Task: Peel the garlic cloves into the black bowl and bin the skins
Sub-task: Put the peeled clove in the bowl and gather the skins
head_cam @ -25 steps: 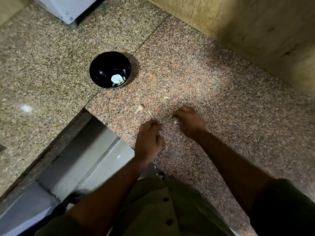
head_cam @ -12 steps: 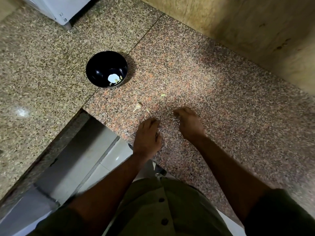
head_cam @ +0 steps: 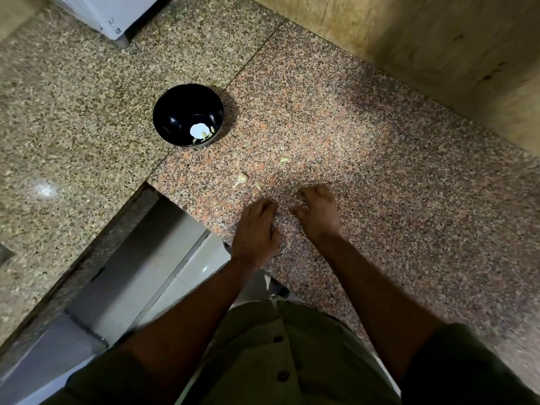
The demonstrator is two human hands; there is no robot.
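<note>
The black bowl (head_cam: 172, 112) stands on the granite counter at centre left, with a few peeled garlic cloves (head_cam: 204, 135) in its bottom. An unpeeled garlic clove (head_cam: 242, 179) lies on the counter between the bowl and my hands. A smaller pale piece (head_cam: 284, 160) and a sliver of skin (head_cam: 258, 186) lie close by. My left hand (head_cam: 257, 229) rests knuckles-up on the counter with its fingers curled under, hiding what is beneath. My right hand (head_cam: 317, 210) is beside it, fingertips bent onto the counter, pinching a thin pale scrap of garlic skin.
The counter's front edge (head_cam: 187, 206) cuts in at an inner corner just left of my left hand, with tiled floor (head_cam: 140, 276) below. A white appliance (head_cam: 111, 16) stands at the back left. A beige wall (head_cam: 438, 54) bounds the counter at the back right.
Both hands have stayed at nearly the same spot on the counter. My right hand's fingers have curled in a little toward my left hand. The loose clove and scraps have not moved.
</note>
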